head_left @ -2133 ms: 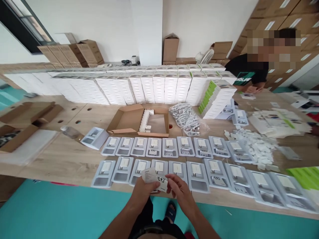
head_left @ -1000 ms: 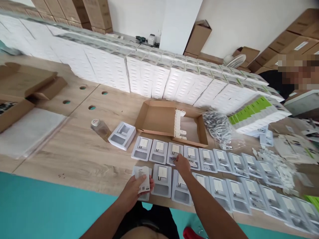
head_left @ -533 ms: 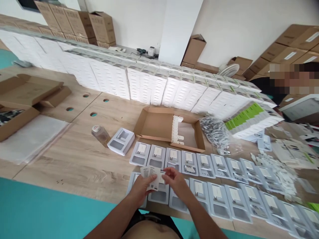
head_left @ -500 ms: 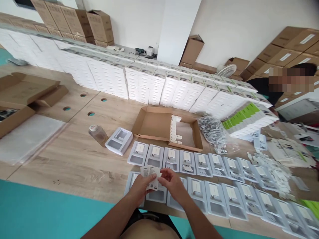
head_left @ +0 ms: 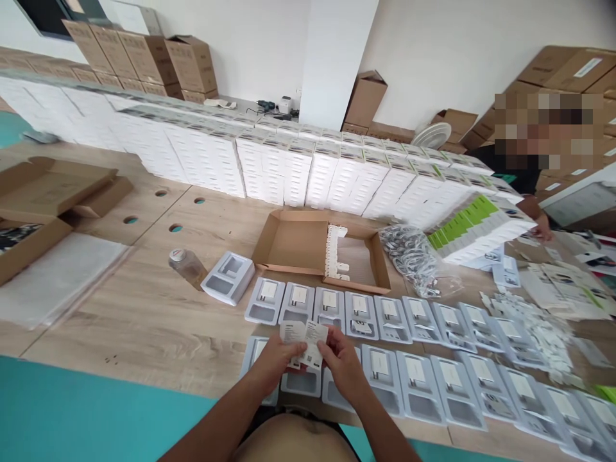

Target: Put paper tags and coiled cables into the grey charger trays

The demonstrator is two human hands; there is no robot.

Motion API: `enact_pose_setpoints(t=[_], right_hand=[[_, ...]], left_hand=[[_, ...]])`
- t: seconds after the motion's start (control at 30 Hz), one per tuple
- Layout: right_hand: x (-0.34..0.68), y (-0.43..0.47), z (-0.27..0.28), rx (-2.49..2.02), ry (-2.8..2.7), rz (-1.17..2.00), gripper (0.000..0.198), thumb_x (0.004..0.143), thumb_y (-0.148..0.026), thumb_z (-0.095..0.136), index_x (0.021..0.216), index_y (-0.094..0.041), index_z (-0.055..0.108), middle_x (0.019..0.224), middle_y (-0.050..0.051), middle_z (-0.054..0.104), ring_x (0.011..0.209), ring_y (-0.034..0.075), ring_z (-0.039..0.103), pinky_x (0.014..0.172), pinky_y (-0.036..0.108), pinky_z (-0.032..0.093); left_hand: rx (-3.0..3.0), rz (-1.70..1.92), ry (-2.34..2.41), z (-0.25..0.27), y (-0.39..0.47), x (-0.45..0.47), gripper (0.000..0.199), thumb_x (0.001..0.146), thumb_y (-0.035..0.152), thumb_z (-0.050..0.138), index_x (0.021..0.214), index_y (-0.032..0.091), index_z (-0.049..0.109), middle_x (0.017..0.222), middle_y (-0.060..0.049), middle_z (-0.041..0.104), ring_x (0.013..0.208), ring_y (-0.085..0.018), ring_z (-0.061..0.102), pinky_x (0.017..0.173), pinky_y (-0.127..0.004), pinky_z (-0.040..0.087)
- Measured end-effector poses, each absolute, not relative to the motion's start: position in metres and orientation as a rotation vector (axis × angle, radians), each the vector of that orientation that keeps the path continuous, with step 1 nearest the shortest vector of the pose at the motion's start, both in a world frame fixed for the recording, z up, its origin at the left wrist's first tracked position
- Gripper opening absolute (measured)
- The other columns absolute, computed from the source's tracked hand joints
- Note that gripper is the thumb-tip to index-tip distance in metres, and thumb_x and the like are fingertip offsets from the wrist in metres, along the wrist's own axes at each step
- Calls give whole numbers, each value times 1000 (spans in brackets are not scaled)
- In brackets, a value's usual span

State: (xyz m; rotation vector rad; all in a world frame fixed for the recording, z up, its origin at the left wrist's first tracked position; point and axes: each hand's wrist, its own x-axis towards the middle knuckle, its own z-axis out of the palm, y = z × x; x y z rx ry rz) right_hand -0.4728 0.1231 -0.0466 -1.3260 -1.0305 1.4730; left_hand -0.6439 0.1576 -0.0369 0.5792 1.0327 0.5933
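My left hand (head_left: 275, 364) is closed on a small printed white card (head_left: 292, 332), thumb on top. A second printed card (head_left: 315, 340) overlaps it at the lower part and is pinched between the thumb and fingers of my right hand (head_left: 342, 362). Both cards are held above two rows of light grey plastic trays (head_left: 301, 383). Many of these trays carry a flat white device (head_left: 379, 361) in the upper recess. Some trays, such as the one with a folded piece (head_left: 360, 326), also have something in the lower recess. My hands partly hide the trays beneath them.
An open cardboard box (head_left: 298, 240) lies beyond the trays, beside a bag of coiled cables (head_left: 409, 253). A clear bottle (head_left: 187, 266) and stacked spare trays (head_left: 228, 277) stand left. A wall of white boxes (head_left: 269, 167) lines the back. A co-worker (head_left: 510, 167) is at far right.
My right hand has closed on one of the cards, which were together in my left hand. The cards have shifted slightly right and fanned apart. The co-worker's arm has come into view.
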Motion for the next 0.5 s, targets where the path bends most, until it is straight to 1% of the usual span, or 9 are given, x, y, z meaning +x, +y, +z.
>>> enact_pose_setpoints(t=[0.1, 0.17, 0.23, 0.3, 0.4, 0.5], right_hand=[[-473, 121, -45, -1363, -1196, 1342, 23, 91, -34, 50, 105, -24, 66, 88, 4, 64, 73, 17, 57, 65, 27, 46], [-471, 119, -43, -1391, -1420, 1146, 24, 91, -27, 47, 99, -24, 70, 90, 5, 62, 78, 17, 58, 70, 29, 46], [-470, 117, -40, -1408, -1626, 966, 29, 90, -21, 45, 101, -25, 71, 91, 6, 59, 82, 18, 58, 72, 29, 46], [-469, 114, -38, -1431, -1704, 890, 32, 89, -18, 44, 103, -26, 72, 93, 6, 59, 84, 19, 58, 74, 30, 46], [-471, 112, -37, -1486, -1494, 999, 29, 90, -22, 44, 103, -24, 70, 92, 6, 61, 81, 19, 59, 72, 30, 48], [-473, 115, -39, -1560, -1144, 1212, 26, 90, -35, 51, 106, -21, 66, 78, 3, 63, 65, 17, 58, 62, 29, 48]], left_hand=[[426, 606, 1065, -39, 161, -645, 37, 70, 29, 71, 102, 11, 64, 84, -11, 72, 69, -21, 66, 55, -31, 56], [346, 602, 1047, -40, 162, -647, 38, 74, 35, 69, 103, 12, 64, 87, -12, 72, 72, -22, 66, 55, -32, 56], [394, 589, 1002, -38, 162, -648, 42, 76, 41, 68, 107, 13, 63, 94, -12, 71, 78, -22, 66, 60, -33, 58], [517, 578, 960, -37, 162, -650, 45, 74, 40, 73, 110, 14, 63, 101, -13, 71, 87, -23, 66, 67, -33, 58], [616, 584, 963, -38, 162, -650, 48, 68, 33, 79, 108, 13, 64, 104, -14, 70, 92, -25, 66, 70, -33, 58], [656, 596, 990, -38, 164, -648, 44, 66, 31, 80, 103, 11, 66, 98, -14, 71, 86, -26, 68, 67, -33, 57]])
